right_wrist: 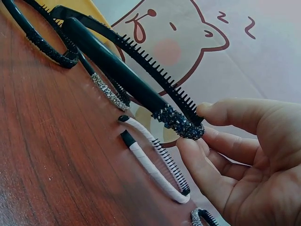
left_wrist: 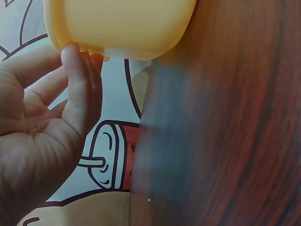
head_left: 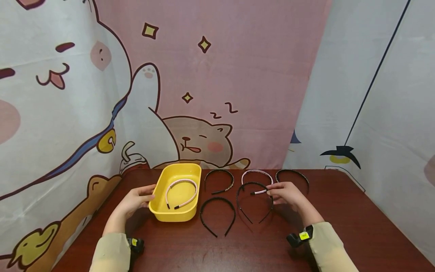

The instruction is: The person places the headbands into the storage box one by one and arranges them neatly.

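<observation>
My left hand [head_left: 133, 202] grips the left side of a yellow plastic basin [head_left: 175, 217] by its rim; in the left wrist view its fingers meet the basin's edge. Inside the basin lies a pink headband [head_left: 181, 181] with comb teeth. With thumb and fingers, my right hand [head_left: 288, 194] pinches a black toothed headband [right_wrist: 115, 75] near its dark, glittering stones, raised above the table with its ends toward me. Behind it, partly covered, lies a second pink headband [head_left: 257, 171]. A black headband [head_left: 217, 198] lies in front, between basin and right hand.
Two more dark headbands rest toward the back of the brown table [head_left: 217, 257]: a stone-trimmed one [head_left: 219, 170] beside the basin and another [head_left: 292, 170] behind the right hand. A cartoon-printed curtain [head_left: 251, 75] hangs along the table's far edge.
</observation>
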Tool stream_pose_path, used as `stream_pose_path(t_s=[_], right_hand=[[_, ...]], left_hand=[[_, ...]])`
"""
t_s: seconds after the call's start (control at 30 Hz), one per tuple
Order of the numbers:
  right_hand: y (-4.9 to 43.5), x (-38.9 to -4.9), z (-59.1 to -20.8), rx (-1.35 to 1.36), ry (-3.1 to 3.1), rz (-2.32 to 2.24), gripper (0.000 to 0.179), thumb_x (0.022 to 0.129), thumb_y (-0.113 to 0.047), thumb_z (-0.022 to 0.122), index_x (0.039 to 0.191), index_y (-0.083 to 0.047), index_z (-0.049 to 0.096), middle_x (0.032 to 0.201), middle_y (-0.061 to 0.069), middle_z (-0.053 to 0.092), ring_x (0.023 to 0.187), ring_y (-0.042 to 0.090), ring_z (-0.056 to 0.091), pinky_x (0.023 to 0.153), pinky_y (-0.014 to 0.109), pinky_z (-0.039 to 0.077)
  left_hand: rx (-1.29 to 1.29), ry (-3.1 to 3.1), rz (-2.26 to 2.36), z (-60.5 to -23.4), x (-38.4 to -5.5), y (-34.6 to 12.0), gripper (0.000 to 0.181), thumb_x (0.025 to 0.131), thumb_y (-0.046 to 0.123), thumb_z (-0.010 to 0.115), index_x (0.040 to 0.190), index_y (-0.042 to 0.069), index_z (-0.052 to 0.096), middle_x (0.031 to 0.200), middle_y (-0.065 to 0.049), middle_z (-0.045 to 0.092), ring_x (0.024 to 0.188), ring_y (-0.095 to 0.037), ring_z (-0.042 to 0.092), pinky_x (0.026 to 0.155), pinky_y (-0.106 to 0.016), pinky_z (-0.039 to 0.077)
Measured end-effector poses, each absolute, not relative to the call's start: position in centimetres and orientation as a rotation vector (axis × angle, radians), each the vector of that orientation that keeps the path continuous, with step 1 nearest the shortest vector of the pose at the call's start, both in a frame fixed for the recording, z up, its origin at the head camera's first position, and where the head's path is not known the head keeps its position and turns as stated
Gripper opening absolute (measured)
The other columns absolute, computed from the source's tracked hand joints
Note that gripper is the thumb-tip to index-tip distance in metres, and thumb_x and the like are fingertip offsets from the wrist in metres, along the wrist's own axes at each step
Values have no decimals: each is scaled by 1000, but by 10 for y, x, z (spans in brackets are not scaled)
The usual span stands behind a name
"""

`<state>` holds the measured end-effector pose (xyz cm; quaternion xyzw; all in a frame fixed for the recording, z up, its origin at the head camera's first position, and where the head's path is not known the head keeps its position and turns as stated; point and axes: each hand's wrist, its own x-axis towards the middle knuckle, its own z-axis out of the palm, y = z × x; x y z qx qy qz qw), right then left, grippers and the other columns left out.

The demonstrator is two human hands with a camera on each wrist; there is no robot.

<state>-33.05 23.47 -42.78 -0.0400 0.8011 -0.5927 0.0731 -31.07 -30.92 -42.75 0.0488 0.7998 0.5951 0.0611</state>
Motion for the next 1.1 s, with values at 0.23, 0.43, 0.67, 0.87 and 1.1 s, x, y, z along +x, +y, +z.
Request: stream_pose_path(t_s=[0.23, 0.43, 0.67, 0.87, 1.1], right_hand=[[232, -334, -429, -117, 2396, -1794, 39, 87, -10, 68, 119, 12, 61, 98, 20, 68, 81, 24, 64, 65, 34, 57], [225, -340, -428, -136, 2394, -1798, 40, 87, -11, 68, 120, 12, 61, 97, 19, 68, 82, 25, 64, 66, 33, 57], [220, -339, -428, -157, 2367, -1822, 42, 86, -9, 69, 120, 14, 60, 93, 17, 68, 78, 23, 64, 65, 33, 57], [215, -341, -425, -175, 2354, -1850, 43, 86, -9, 69, 121, 15, 58, 92, 13, 68, 81, 24, 65, 67, 35, 57], [212, -348, -413, -179, 2382, -1860, 41, 86, -8, 68, 121, 13, 59, 91, 11, 66, 82, 26, 63, 76, 48, 55]], left_hand=[[118, 2433, 1789, -428, -310, -312, 57, 94, 8, 62, 144, -6, 39, 131, -28, 52, 87, -20, 63, 74, -31, 55], [156, 2423, 1800, -424, -310, -313, 57, 95, 8, 60, 145, -7, 37, 133, -30, 50, 89, -22, 63, 73, -30, 55], [151, 2406, 1793, -432, -311, -312, 59, 95, 10, 62, 145, -7, 37, 134, -29, 50, 88, -21, 63, 73, -31, 55], [130, 2408, 1805, -436, -307, -314, 57, 95, 8, 61, 145, -7, 38, 131, -27, 53, 87, -22, 62, 73, -31, 55], [165, 2424, 1795, -429, -309, -309, 56, 95, 7, 60, 144, -8, 37, 131, -29, 52, 89, -24, 63, 73, -31, 55]])
